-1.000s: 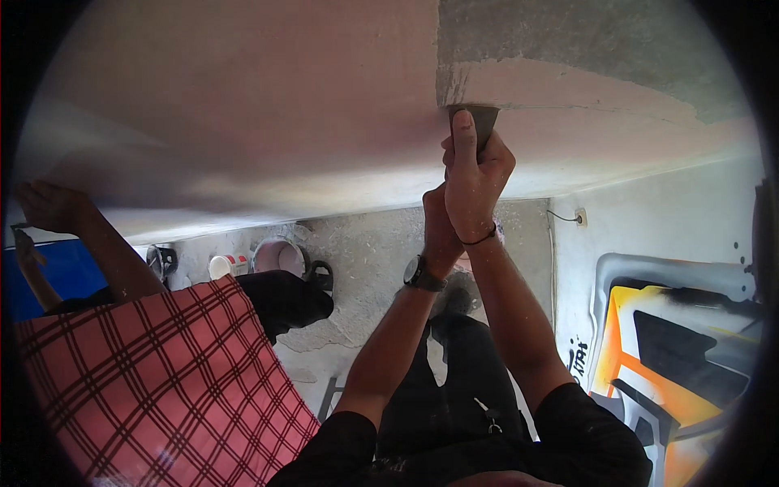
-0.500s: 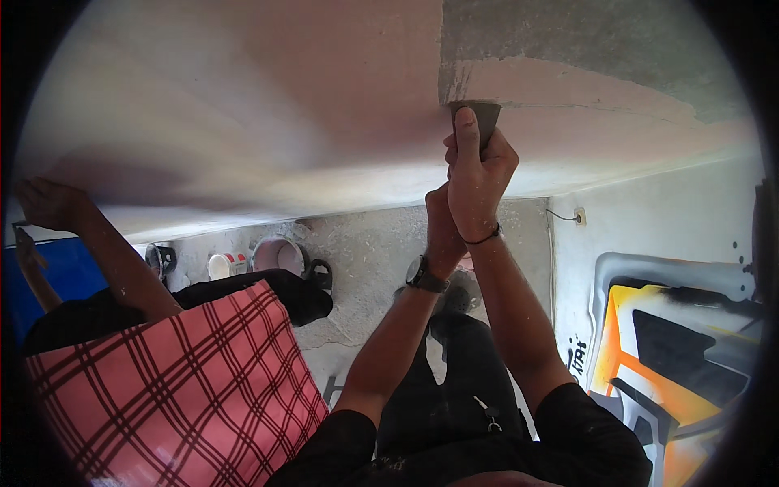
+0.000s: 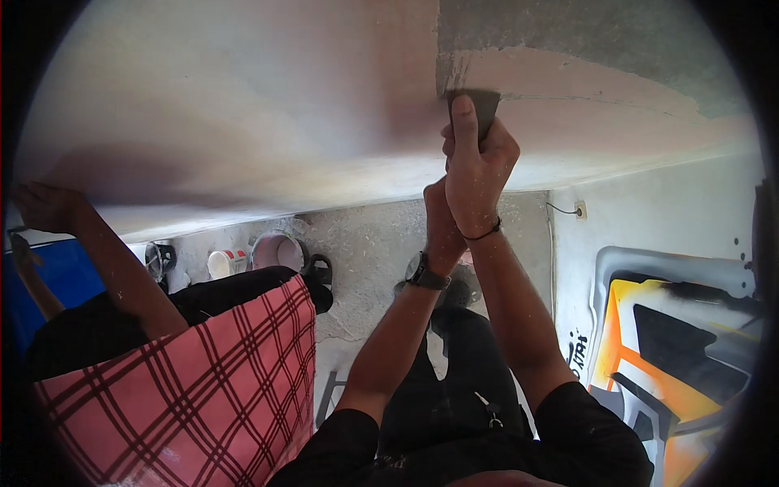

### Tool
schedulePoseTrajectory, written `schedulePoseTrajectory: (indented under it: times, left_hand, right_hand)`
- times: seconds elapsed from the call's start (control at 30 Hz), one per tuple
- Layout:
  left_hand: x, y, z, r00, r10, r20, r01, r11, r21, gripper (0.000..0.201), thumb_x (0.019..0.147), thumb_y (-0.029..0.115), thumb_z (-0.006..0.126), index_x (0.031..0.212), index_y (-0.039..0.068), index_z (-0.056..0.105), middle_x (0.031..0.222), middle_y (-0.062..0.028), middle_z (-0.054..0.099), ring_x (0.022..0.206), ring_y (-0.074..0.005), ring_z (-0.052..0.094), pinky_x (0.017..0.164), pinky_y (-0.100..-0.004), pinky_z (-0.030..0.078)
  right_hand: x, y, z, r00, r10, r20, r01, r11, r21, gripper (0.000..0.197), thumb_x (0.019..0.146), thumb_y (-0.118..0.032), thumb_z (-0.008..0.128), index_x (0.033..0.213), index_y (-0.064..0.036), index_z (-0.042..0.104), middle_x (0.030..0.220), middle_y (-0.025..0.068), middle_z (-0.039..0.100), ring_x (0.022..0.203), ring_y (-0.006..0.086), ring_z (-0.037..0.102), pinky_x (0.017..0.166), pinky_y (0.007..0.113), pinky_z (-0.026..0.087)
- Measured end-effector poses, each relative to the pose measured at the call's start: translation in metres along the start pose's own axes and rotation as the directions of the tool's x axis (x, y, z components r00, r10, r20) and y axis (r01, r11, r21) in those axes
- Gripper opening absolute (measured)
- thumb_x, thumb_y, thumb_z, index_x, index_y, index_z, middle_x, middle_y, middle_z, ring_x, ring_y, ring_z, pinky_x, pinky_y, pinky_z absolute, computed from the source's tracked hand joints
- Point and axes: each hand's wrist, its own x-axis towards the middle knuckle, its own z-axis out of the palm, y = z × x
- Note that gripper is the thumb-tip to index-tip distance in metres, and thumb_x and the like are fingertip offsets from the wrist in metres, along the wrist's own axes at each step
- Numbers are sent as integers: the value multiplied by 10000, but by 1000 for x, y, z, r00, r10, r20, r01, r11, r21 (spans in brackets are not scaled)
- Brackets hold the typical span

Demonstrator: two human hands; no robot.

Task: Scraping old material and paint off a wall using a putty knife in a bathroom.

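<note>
My right hand (image 3: 480,158) is wrapped around a dark scraper (image 3: 484,109), its thumb laid along the flat blade. The blade's upper edge presses on the pink wall (image 3: 560,77), just under a bare grey patch (image 3: 568,28) with scratch marks at its lower left corner. Close against the right hand's heel is my left hand (image 3: 441,215), a watch on its wrist. It looks closed, though its fingers and whatever they grip are hidden behind the right hand.
At left, another person in a pink checked garment (image 3: 203,381) has a hand (image 3: 47,207) up by the wall. Buckets (image 3: 276,250) and a white tub (image 3: 225,264) stand on the concrete floor (image 3: 365,235). A painted side wall (image 3: 673,219) with a socket (image 3: 580,210) rises at right.
The scraper and my right hand have shifted slightly up in the picture. The other person's checked garment has moved a little to the right.
</note>
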Motion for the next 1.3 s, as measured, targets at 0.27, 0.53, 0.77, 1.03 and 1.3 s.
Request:
schedulePoseTrajectory:
  times: [0.27, 0.53, 0.77, 1.03, 1.3]
  left_hand:
    - [5, -13, 9, 1000, -16, -8, 16, 1000, 6, 292, 729, 180, 758, 840, -42, 607, 722, -149, 654, 649, -172, 620, 582, -324, 478]
    - [-4, -11, 13, 994, 29, 103, -34, 998, 54, 239, 751, 121, 732, 850, -46, 594, 709, -127, 647, 635, -158, 569, 577, -319, 469]
    - [-26, 8, -10, 849, -162, 504, 345, 891, -296, 534, 901, 131, 592, 1395, 49, 404, 1314, -88, 526, 1282, -196, 467, 1079, -357, 366]
    - [-51, -9, 24, 833, -433, 345, 512, 840, -181, 295, 1047, 194, 429, 1049, -39, 609, 875, -126, 716, 868, -209, 691, 826, -301, 529]
    - [-86, -39, 24, 796, -581, 170, 546, 567, -617, 414, 1060, 317, 394, 1136, -42, 585, 1076, -198, 687, 983, -294, 690, 871, -378, 557]
  right_hand:
    - [9, 18, -5, 1000, 14, -11, -14, 999, -47, 415, 956, -340, 648, 738, 10, 607, 606, 6, 572, 566, 71, 485, 514, 246, 370]
    - [5, 11, -31, 996, 46, -70, -44, 999, 28, 382, 966, -317, 629, 756, 1, 598, 618, 7, 570, 565, 61, 482, 511, 237, 370]
    - [-44, 43, -141, 867, 472, 158, -493, 857, 150, 282, 1022, -259, 516, 893, -19, 587, 645, -38, 496, 563, 34, 435, 489, 202, 344]
    - [-110, 70, -155, 782, 566, 263, -608, 786, 115, 130, 1023, -183, 494, 964, -71, 523, 682, -50, 485, 518, 27, 413, 439, 185, 298]
    - [-133, 93, -230, 702, 557, 443, -370, 817, -441, 216, 996, -189, 558, 841, -44, 522, 632, -48, 450, 561, 33, 417, 475, 230, 319]
